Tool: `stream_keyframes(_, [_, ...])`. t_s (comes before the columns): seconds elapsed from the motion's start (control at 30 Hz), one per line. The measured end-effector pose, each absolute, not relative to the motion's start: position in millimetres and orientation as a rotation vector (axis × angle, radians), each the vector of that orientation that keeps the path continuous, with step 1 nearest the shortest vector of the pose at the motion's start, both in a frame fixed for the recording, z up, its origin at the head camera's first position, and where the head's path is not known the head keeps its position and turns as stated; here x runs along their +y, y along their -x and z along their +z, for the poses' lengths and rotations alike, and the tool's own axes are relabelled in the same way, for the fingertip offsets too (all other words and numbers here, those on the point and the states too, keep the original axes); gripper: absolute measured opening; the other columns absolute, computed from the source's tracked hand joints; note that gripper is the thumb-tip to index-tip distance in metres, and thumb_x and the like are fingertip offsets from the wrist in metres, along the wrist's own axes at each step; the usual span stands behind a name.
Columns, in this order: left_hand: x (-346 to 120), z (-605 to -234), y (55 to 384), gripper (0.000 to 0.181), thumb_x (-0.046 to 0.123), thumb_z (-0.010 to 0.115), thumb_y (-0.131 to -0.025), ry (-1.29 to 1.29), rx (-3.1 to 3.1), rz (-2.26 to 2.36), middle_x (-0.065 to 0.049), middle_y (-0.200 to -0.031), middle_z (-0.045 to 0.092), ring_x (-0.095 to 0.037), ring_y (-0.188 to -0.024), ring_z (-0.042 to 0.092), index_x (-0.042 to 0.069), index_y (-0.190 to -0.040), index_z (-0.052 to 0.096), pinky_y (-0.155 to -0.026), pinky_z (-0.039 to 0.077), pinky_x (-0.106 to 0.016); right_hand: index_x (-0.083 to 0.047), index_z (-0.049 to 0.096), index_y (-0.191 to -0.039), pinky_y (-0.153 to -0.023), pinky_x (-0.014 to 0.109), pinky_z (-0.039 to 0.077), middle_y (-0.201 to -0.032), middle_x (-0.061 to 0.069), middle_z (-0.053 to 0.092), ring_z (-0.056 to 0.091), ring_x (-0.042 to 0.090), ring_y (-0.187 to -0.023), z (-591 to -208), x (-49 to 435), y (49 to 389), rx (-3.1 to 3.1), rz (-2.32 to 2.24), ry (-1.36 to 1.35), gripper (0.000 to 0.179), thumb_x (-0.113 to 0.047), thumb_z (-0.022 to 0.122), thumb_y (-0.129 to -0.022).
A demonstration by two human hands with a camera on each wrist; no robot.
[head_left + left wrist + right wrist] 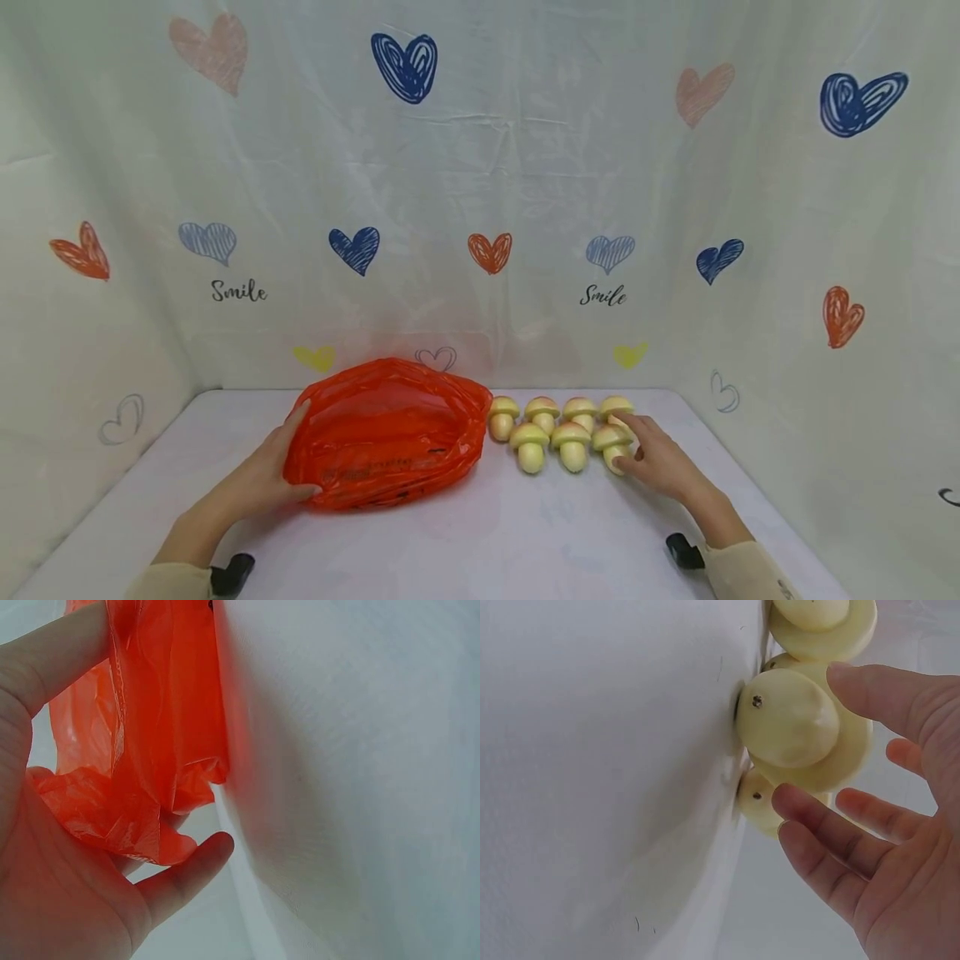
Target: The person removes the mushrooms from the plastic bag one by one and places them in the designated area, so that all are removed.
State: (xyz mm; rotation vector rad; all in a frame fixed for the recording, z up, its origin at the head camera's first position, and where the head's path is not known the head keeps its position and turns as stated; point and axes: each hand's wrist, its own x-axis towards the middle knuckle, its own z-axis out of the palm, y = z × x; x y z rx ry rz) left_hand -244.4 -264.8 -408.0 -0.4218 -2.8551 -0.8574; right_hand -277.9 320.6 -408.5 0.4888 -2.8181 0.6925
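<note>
A red plastic bag [390, 433] stands with its mouth facing me, left of the middle of the table. At its left side, my left hand [270, 471] holds the bag between thumb and spread fingers; in the left wrist view the plastic [165, 712] hides the thumb tip and some fingers. Several pale yellow toy mushrooms [572, 450] lie in two rows right of the bag. My right hand [663, 458] is at the rightmost front mushroom [613, 446], thumb and loosely bent fingers around it. In the right wrist view the thumb meets that mushroom's cap [847, 750]; a firm grip is not visible.
The white table [510, 550] runs to a curtain [480, 167] printed with hearts, hanging behind and along both sides. Black wrist straps or camera parts [234, 573] sit by both sleeves. A rear mushroom [617, 406] lies close behind my right fingers.
</note>
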Motion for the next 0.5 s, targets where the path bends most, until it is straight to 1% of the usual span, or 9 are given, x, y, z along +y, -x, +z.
stream_keyframes(0.1, [-264.7, -407.7, 243.0, 0.124, 0.036, 0.086, -0.066, 0.43, -2.846, -0.862, -0.029, -0.138, 0.033, -0.049, -0.122, 0.038, 0.012, -0.153, 0.002, -0.088, 0.045, -0.064, -0.009, 0.037, -0.145, -0.062, 0.029, 0.043, -0.135, 0.021, 0.043, 0.053, 0.017, -0.077, -405.4, 321.8, 276.4, -2.816, 0.687, -0.484, 0.071, -0.021, 0.073, -0.084])
stream_keyframes(0.23, [-265.3, -405.2, 243.1, 0.122, 0.039, 0.085, -0.067, 0.428, -2.845, -0.87, -0.029, -0.139, 0.032, -0.048, -0.122, 0.037, 0.012, -0.154, 0.003, -0.086, 0.046, -0.063, -0.011, 0.036, -0.145, -0.061, 0.029, 0.043, -0.136, 0.02, 0.042, 0.051, 0.015, -0.076, -403.0, 323.2, 274.6, -2.823, 0.679, -0.47, 0.072, -0.023, 0.073, -0.084])
stream_keyframes(0.37, [-265.6, -402.9, 243.9, 0.116, 0.042, 0.082, -0.07, 0.432, -2.828, -0.859, -0.029, -0.14, 0.03, -0.049, -0.123, 0.036, 0.014, -0.154, 0.006, -0.086, 0.045, -0.065, -0.01, 0.036, -0.145, -0.06, 0.029, 0.043, -0.134, 0.02, 0.043, 0.052, 0.017, -0.077, -400.0, 325.0, 272.9, -2.806, 0.665, -0.482, 0.072, -0.025, 0.073, -0.085])
stream_keyframes(0.5, [-264.7, -401.4, 243.0, 0.108, 0.049, 0.077, -0.075, 0.427, -2.809, -0.799, -0.032, -0.141, 0.028, -0.053, -0.121, 0.038, 0.02, -0.154, 0.011, -0.084, 0.043, -0.069, -0.011, 0.037, -0.145, -0.06, 0.03, 0.043, -0.134, 0.019, 0.043, 0.054, 0.019, -0.08, -396.9, 326.5, 270.6, -2.795, 0.645, -0.481, 0.072, -0.029, 0.073, -0.085])
